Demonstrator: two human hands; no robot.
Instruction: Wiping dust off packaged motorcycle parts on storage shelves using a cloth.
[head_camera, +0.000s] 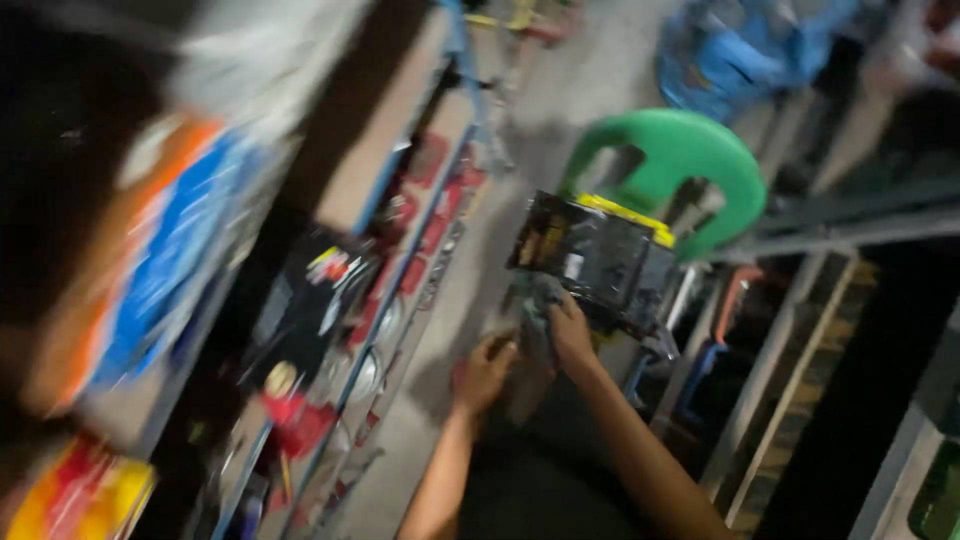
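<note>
The picture is blurred by motion. My right hand (570, 335) grips the lower edge of a dark, shiny packaged item (595, 262) with a yellow strip along its top, held up in front of me. My left hand (482, 375) is just below and to the left of it, fingers curled around a greyish cloth or wrapper (530, 315) that hangs under the package. Both forearms reach up from the bottom of the view.
A shelf rack (400, 270) with blue rails and many packaged goods fills the left side. A green plastic chair (690, 160) stands behind the package. A blue bag (745, 50) sits at the top right. Metal frames (800, 300) run along the right.
</note>
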